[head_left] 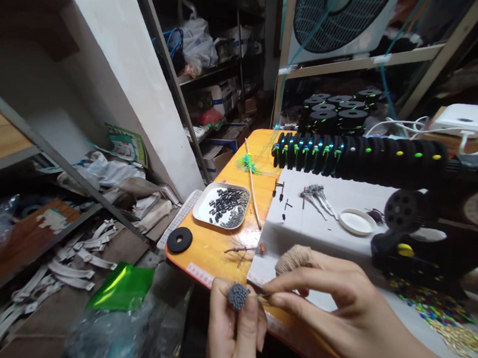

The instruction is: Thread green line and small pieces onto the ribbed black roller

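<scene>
Near the table's front edge, my left hand (243,339) is closed around a bundle of small grey round-headed pieces (237,297), gripped between thumb and fingers with the heads facing up. Just to its right, my right hand (337,303) pinches a thin dark strand or stem (261,295) at the bundle's side; its exact kind is too small to tell. Tan wrapping (294,259) covers a finger of the right hand. Beyond the hands, a few thin stems with an orange tip (262,248) lie on the table.
A white tray (196,215) holds black and grey small parts. A black disc (179,240) lies at the table corner. Grey-headed stems (318,198) and a white lid (356,221) rest on white paper. A black machine (415,163) with stacked discs stands right, near colourful beads (431,302).
</scene>
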The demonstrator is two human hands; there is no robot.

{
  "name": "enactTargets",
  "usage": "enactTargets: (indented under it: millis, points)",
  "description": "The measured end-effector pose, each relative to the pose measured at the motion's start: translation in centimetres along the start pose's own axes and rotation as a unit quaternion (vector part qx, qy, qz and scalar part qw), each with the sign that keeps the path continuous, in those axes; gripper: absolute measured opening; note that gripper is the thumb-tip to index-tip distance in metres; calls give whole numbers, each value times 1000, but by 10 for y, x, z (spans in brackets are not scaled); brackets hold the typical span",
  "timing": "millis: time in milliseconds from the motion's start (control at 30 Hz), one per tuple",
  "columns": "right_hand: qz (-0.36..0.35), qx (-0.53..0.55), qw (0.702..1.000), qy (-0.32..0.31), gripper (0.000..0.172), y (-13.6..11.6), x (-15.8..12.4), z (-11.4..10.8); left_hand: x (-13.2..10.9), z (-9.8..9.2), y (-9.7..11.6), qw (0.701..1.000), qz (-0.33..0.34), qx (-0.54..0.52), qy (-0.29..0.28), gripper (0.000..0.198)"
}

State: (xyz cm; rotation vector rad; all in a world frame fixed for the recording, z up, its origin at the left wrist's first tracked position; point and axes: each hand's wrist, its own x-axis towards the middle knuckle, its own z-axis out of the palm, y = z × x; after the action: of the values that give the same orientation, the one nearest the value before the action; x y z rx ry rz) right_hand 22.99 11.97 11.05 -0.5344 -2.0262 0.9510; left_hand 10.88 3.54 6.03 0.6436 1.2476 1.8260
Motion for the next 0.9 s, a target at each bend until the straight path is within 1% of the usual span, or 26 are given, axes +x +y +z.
enactTargets:
  millis: [100, 200, 267, 367, 433, 533, 600, 700, 800, 833, 900]
  points:
    - [-27, 25, 999, -1, 12, 7, -2, 2, -3, 1, -3, 999, -3, 38, 2, 36]
    - [-47, 19, 999, -4, 16, 8, -4, 4, -4, 4, -5, 997, 16, 70, 9, 32]
    - [-52, -10, 999, -7, 14, 3, -6, 5, -3, 7, -5, 998, 50, 47, 16, 27]
    - [-55, -74, 996, -5, 16, -8, -8, 5, 1, 12, -4, 993, 105, -43, 29, 26]
    - [-60, -105, 993, -7, 20, -14, -7, 3, 4, 16, -3, 985, 115, -125, 10, 24]
    - [-52, -121, 991, -27, 19, -17, -5, 0, 7, 18, -1, 960, 124, -243, -71, 17]
    - [-49, -117, 991, -39, 18, -15, -4, -2, 10, 16, 1, 943, 128, -288, -109, 16]
    - [-55, -109, 992, -40, 19, -10, -2, -3, 17, 9, 9, 937, 132, -300, -121, 16]
    - [-49, -104, 993, -11, 19, -11, 1, -7, 23, 1, 18, 937, 166, -291, -95, 17]
    - [-45, -105, 993, 1, 19, -12, 2, -9, 25, -1, 20, 939, 171, -281, -95, 17]
    - [-37, -106, 994, 13, 18, -16, 3, -12, 25, -3, 19, 951, 150, -248, -105, 16]
